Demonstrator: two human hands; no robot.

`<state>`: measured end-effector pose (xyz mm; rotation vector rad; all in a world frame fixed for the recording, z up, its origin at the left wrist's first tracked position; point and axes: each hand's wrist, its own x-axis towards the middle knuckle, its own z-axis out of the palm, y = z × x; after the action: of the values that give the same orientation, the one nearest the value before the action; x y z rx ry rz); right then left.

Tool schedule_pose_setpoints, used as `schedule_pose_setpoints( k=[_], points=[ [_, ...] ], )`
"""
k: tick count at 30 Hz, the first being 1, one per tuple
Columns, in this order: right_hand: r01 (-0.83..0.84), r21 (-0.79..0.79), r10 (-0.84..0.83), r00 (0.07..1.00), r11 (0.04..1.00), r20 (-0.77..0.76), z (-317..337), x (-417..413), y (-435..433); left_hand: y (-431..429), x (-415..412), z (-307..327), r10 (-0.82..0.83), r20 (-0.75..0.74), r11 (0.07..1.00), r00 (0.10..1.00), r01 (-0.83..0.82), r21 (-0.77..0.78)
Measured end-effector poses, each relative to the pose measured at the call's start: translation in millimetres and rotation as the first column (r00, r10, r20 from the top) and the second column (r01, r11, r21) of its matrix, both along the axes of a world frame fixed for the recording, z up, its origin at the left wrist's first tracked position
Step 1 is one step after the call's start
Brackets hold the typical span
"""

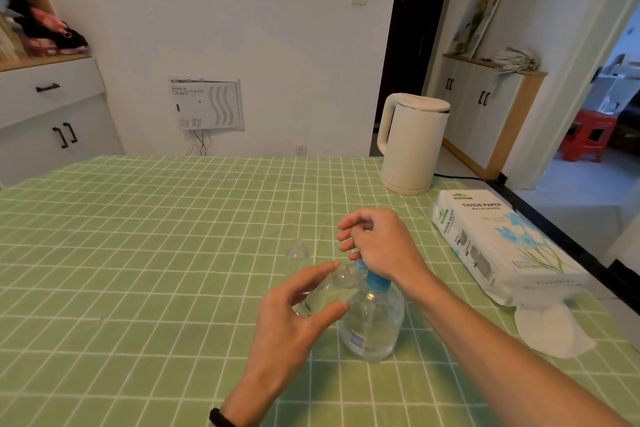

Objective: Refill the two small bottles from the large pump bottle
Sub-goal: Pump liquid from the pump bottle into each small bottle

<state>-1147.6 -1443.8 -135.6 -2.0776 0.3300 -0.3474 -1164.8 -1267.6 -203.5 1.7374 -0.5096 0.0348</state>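
Observation:
A large clear pump bottle (pixel 372 322) with a blue pump head (pixel 375 279) stands on the green checked tablecloth. My right hand (pixel 379 246) rests on top of the pump head, its fingers loosely curled. My left hand (pixel 294 315) holds a small clear bottle (pixel 327 289), tilted, its mouth up against the pump's blue spout. A small clear cap (pixel 297 250) lies on the cloth just beyond the bottles. I see only one small bottle.
A white kettle (pixel 410 142) stands at the far right of the table (pixel 138 253), its cord trailing off the edge. A tissue paper pack (pixel 502 246) lies along the right edge, with a loose white tissue (pixel 550 331) in front of it.

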Motion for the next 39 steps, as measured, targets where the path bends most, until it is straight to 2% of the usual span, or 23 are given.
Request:
schedule_pose_setpoints(
  k=[5,11,15,25,35,39],
  points=[
    [0.004,-0.025,-0.005,0.999,1.000,-0.033,-1.6,0.8,-1.6,1.1,-1.6,2.4,-0.005,0.009,1.000,1.000,0.005,0.008],
    [-0.106,-0.136,0.084,0.984,0.985,-0.157,7.6,9.6,-5.2,2.5,-1.2,7.3,-0.011,0.041,1.000,0.999,0.010,0.015],
    [-0.053,-0.010,0.053,0.998,0.999,-0.044,2.8,7.7,-3.5,2.8,-0.3,6.8,-0.015,0.058,1.000,0.998,0.014,0.013],
    [-0.017,-0.023,0.017,1.000,1.000,-0.011,-2.6,3.5,-3.7,1.5,-0.4,3.3,-0.008,0.024,1.000,1.000,0.008,0.012],
    [-0.031,-0.146,0.030,0.999,0.989,-0.011,6.0,6.2,-2.6,2.1,-1.4,6.3,-0.020,0.025,1.000,0.999,0.020,0.000],
    [-0.019,-0.065,0.019,1.000,0.998,0.003,3.0,5.2,-2.4,1.9,-0.7,5.9,-0.022,0.034,1.000,0.999,0.022,0.001]
  ],
)
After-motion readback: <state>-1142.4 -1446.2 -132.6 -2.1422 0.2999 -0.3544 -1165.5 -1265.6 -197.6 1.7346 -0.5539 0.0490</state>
